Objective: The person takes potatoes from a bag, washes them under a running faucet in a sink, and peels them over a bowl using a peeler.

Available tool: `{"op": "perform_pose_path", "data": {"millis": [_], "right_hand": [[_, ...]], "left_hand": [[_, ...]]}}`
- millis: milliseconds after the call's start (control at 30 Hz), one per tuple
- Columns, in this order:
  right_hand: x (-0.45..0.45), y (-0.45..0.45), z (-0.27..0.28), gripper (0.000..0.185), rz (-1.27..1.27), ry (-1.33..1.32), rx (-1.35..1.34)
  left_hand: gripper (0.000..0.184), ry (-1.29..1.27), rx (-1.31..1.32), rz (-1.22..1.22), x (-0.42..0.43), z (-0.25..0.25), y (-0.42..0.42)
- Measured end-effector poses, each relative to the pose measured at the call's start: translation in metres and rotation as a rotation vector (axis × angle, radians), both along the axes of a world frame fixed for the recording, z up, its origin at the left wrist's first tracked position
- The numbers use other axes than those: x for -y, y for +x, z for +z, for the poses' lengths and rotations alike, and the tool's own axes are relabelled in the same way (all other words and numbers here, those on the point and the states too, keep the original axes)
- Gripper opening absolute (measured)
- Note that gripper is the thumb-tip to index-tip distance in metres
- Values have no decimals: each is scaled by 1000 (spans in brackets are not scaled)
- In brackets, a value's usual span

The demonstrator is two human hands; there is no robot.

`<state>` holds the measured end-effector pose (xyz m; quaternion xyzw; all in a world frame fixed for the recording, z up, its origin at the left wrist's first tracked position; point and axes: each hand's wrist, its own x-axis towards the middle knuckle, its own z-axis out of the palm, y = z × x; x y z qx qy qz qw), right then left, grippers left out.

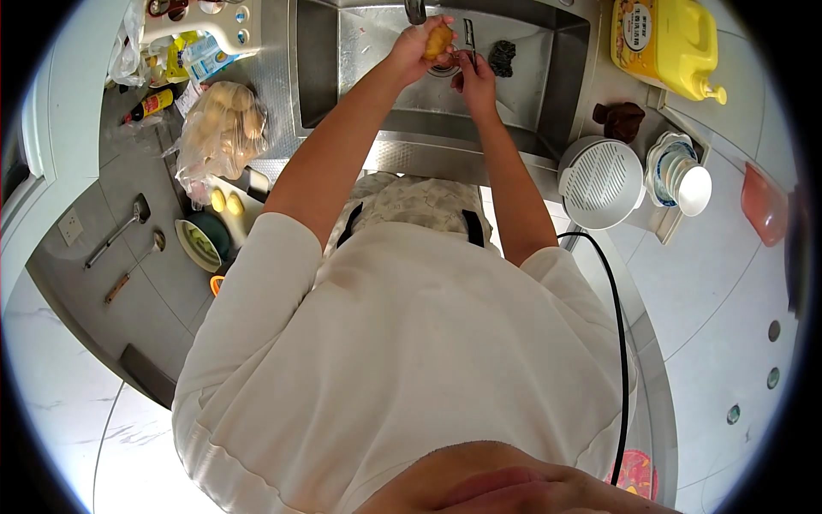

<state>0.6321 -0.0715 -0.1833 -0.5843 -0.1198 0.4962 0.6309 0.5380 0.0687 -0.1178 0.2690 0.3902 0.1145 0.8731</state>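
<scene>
Over the steel sink (pixel 360 94), my left hand (pixel 413 50) is wrapped round a brownish-yellow potato (pixel 438 40), just below the tap (pixel 415 10). Beside it on the right, my right hand (pixel 476 79) grips a slim peeler (pixel 469 34) that points up and away from me. A small gap separates the peeler from the potato. Partly hidden behind both hands is the sink drain (pixel 443 68). A dark scouring pad (pixel 502 58) lies on the sink floor to the right of my right hand.
Left on the counter are a plastic bag of potatoes (pixel 224 120), two peeled potatoes (pixel 226 202), a green bowl (pixel 204 240) and a sauce bottle (pixel 152 104). To the right stand a yellow detergent jug (pixel 668 43), a white colander (pixel 602 182) and stacked bowls (pixel 681 176).
</scene>
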Motion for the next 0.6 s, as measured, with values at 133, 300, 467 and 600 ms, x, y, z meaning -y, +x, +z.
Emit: {"op": "perform_pose_path", "data": {"millis": [133, 300, 467, 600], "right_hand": [[0, -1, -2, 24, 0, 16, -1], [0, 0, -5, 24, 2, 23, -2], [1, 0, -4, 24, 1, 20, -25], [1, 0, -3, 23, 6, 28, -33]], "left_hand": [[38, 4, -43, 51, 3, 8, 2], [38, 67, 89, 35, 2, 3, -10], [36, -5, 130, -33, -10, 1, -18], [35, -166, 151, 69, -3, 9, -10]]}}
